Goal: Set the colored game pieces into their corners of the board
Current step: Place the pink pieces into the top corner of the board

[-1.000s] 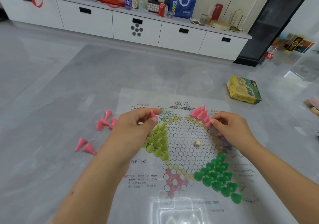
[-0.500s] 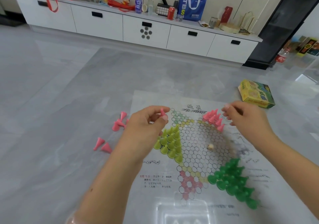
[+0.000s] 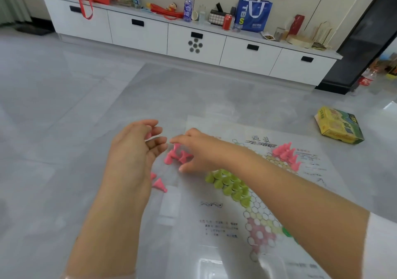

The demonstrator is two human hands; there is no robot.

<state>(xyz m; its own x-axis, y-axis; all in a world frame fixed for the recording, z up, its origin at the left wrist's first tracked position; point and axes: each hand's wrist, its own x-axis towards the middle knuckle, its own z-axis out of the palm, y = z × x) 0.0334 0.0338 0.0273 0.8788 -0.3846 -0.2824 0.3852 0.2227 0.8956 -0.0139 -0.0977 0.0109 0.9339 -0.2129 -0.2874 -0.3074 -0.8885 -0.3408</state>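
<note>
Head-worn wide-angle view, looking forward and down, close over the board (image 3: 268,192) on the floor (image 3: 64,128).

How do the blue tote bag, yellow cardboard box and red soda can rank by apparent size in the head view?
1. Blue tote bag and yellow cardboard box: similar, distance unsure.
2. Red soda can: smallest.
</note>
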